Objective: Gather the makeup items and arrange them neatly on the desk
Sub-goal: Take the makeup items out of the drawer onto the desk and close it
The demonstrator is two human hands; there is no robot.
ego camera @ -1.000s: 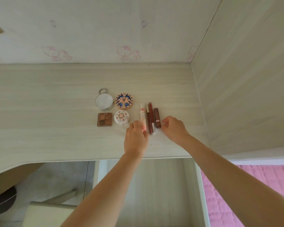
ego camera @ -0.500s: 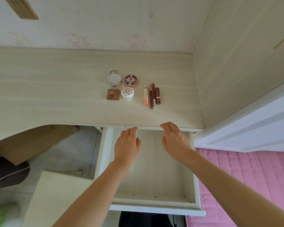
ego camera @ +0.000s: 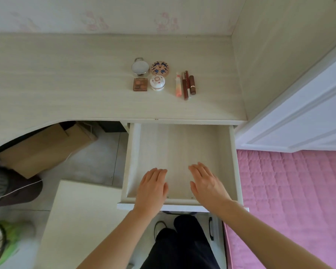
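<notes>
On the pale wooden desk (ego camera: pixel 66 84) the makeup lies in tidy groups. A round silver mirror compact (ego camera: pixel 140 66) and a patterned round compact (ego camera: pixel 160 68) sit behind a square eyeshadow palette (ego camera: pixel 140 84) and a small white floral jar (ego camera: pixel 157 82). To their right, a pink tube (ego camera: pixel 178 85), two slim lip glosses (ego camera: pixel 185 85) and a brown lipstick (ego camera: pixel 192 84) lie side by side. My left hand (ego camera: pixel 151 188) and right hand (ego camera: pixel 207 184) hover flat, fingers straight, over the front of the pulled-out drawer (ego camera: pixel 226 162), holding nothing.
The drawer's inside shows nothing in it. A white stool seat (ego camera: pixel 80 220) stands to its left, with a cardboard box (ego camera: pixel 45 148) under the desk. A pink quilted bed (ego camera: pixel 291 191) and a white panel (ego camera: pixel 299 117) are at the right. A side wall borders the desk's right end.
Both hands have drawn back from the lip products on the desk to the front of the open drawer. The view has pulled back and tilted down, showing the whole drawer.
</notes>
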